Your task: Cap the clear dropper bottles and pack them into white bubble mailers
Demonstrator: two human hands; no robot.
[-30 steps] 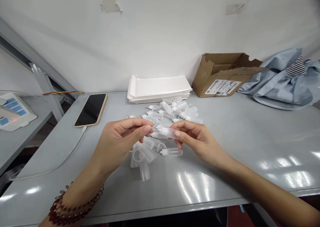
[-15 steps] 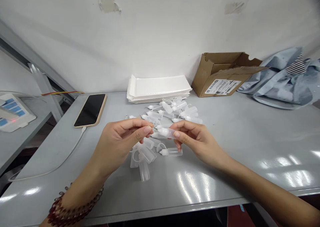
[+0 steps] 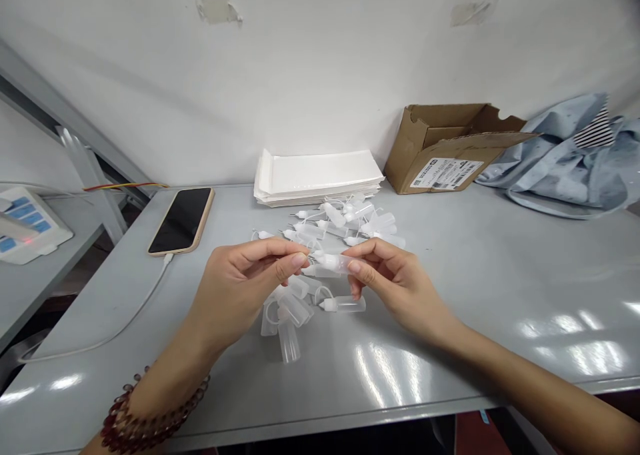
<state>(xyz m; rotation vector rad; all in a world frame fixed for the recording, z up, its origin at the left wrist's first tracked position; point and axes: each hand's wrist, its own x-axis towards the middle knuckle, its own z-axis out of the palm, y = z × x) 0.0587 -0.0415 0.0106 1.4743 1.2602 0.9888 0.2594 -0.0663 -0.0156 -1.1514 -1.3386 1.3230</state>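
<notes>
Between my two hands is a small translucent needle-tip squeeze bottle (image 3: 334, 262) with a white cap, lying sideways with its tip to the left. My right hand (image 3: 387, 275) pinches the bottle's body between thumb and fingers. At the other end, my left hand (image 3: 260, 271) is closed, thumb against forefinger, at the needle tip; the fingertips cover what they grip there. More bottles of the same kind (image 3: 380, 223) lie in a loose heap behind and under my hands. Nearest me, one bottle (image 3: 289, 340) points its base toward the table's front edge.
A stack of white flat packets (image 3: 320, 173) stands against the wall. To its right are an open cardboard box (image 3: 443, 151) and a blue-grey cloth bag (image 3: 565, 161). On the left, a phone (image 3: 181, 221) lies with a white cable (image 3: 145, 306). A power strip (image 3: 30, 225) sits further left.
Both hands stay close together at the bottle. The bottle and my right fingers have shifted very slightly; everything else looks the same.
</notes>
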